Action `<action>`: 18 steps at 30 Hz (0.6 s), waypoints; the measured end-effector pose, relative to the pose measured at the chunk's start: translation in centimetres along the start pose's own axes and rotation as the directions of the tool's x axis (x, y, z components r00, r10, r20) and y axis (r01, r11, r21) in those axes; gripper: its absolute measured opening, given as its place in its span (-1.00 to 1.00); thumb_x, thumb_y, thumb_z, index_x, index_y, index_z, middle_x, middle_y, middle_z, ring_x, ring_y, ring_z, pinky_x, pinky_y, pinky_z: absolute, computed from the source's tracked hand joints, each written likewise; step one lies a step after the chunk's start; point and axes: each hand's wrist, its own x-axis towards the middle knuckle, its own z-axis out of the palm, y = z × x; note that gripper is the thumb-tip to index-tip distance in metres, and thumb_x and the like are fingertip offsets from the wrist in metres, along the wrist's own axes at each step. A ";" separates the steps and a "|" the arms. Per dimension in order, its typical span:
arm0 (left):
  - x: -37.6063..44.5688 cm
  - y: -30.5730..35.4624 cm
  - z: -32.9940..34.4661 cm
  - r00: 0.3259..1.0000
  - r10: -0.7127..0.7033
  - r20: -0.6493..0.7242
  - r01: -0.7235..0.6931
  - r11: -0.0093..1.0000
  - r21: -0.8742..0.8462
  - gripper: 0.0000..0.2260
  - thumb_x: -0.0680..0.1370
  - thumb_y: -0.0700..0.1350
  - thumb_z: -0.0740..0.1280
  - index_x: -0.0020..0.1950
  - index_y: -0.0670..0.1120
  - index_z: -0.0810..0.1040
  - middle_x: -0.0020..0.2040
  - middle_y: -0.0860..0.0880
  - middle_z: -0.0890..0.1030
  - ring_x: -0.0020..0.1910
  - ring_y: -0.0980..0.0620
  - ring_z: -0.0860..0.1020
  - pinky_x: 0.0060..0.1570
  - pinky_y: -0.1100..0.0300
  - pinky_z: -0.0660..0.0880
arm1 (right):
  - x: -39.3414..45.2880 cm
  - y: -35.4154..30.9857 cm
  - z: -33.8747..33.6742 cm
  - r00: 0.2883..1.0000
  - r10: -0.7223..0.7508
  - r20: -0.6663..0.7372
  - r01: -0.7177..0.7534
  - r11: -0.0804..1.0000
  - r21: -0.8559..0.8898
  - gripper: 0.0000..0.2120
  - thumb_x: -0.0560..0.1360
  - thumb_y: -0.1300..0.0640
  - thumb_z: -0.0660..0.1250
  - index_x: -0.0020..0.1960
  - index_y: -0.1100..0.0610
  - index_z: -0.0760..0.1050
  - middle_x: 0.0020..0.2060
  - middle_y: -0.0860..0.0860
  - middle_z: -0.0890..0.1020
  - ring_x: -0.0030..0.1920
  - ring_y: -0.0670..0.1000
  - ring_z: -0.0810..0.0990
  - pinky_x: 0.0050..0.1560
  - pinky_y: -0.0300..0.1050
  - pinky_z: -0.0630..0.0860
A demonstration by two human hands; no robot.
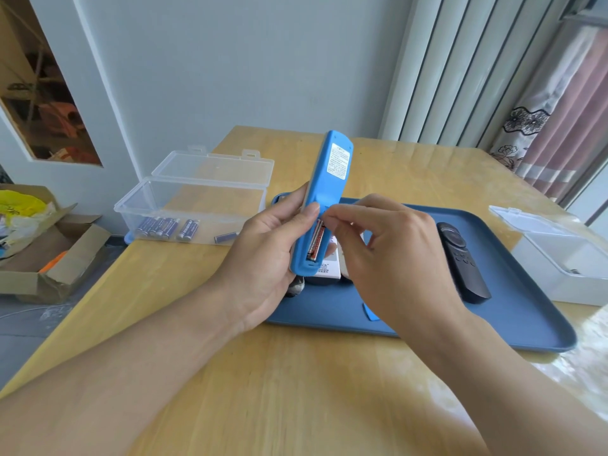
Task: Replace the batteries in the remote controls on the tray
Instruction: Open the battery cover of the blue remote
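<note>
My left hand [266,255] grips a blue remote [332,179], back side up, above the blue tray [513,324]. Its battery compartment is open and a red battery [316,242] lies inside. The fingertips of my right hand [388,248] pinch at the top end of that battery. On the tray lie a black remote [460,261], a small blue cover piece [371,311] and a white remote [329,266] partly hidden under the blue one.
An open clear plastic box [197,205] at the left holds several blue batteries [164,227]. A white open box [566,255] stands at the right table edge. A cardboard box [49,245] sits on the floor at left.
</note>
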 end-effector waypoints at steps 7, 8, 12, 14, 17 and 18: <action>-0.2 0.1 0.2 0.999 -0.043 0.030 0.043 0.999 0.017 -0.68 0.68 -0.07 0.23 0.42 0.16 0.53 0.23 0.00 0.68 -0.02 0.08 0.67 0.44 -0.43 0.11 | 0.4 -0.6 -0.9 0.978 0.132 0.162 -0.154 0.979 0.131 -0.84 0.59 0.24 0.35 -0.09 0.08 0.67 -0.23 -0.10 0.63 -0.26 -0.34 0.54 -0.28 -0.50 0.35; -0.3 0.1 0.2 0.998 -0.044 0.034 0.043 0.999 0.025 -0.68 0.69 -0.07 0.22 0.42 0.16 0.53 0.23 0.00 0.67 -0.02 0.08 0.67 0.44 -0.40 0.14 | 0.5 -0.6 -0.9 0.974 0.142 0.175 -0.167 0.977 0.134 -0.84 0.60 0.23 0.34 -0.09 0.09 0.66 -0.23 -0.12 0.63 -0.26 -0.35 0.54 -0.27 -0.49 0.36; -0.2 -0.1 0.3 0.999 -0.035 0.034 0.034 0.999 0.006 -0.66 0.69 -0.13 0.20 0.44 0.07 0.52 0.28 -0.01 0.65 0.02 0.10 0.64 0.13 0.09 0.59 | 0.5 -0.6 -1.0 0.961 0.180 0.210 -0.209 0.970 0.124 -0.86 0.61 0.19 0.32 -0.08 0.06 0.63 -0.22 -0.14 0.65 -0.20 -0.27 0.56 -0.22 -0.44 0.40; -0.3 -0.1 0.3 0.998 -0.052 0.037 0.052 0.999 0.005 -0.67 0.69 -0.12 0.21 0.43 0.07 0.54 0.24 -0.01 0.66 -0.02 0.09 0.63 -0.06 0.21 0.59 | 0.5 -0.7 -0.9 0.956 0.196 0.217 -0.230 0.962 0.145 -0.86 0.61 0.17 0.32 -0.08 0.04 0.62 -0.25 -0.13 0.66 -0.25 -0.24 0.58 -0.25 -0.40 0.42; -0.3 -0.1 0.4 0.998 -0.053 0.015 0.054 0.999 -0.006 -0.68 0.69 -0.11 0.21 0.41 0.10 0.55 0.17 0.01 0.68 -0.07 0.09 0.62 -0.14 0.20 0.50 | 0.3 -0.6 -0.6 0.958 0.216 0.186 -0.245 0.958 0.150 -0.93 0.55 0.10 0.42 -0.09 -0.03 0.65 -0.30 -0.21 0.68 -0.25 -0.16 0.61 -0.25 -0.34 0.48; -0.3 -0.1 0.4 0.999 -0.043 0.002 0.043 0.999 -0.008 -0.68 0.69 -0.10 0.22 0.41 0.11 0.55 0.18 0.00 0.68 -0.03 0.08 0.60 -0.06 0.12 0.46 | 0.3 -0.6 -0.5 0.956 0.235 0.178 -0.264 0.951 0.161 -0.97 0.51 0.08 0.47 -0.08 -0.04 0.67 -0.30 -0.24 0.69 -0.24 -0.17 0.63 -0.24 -0.36 0.49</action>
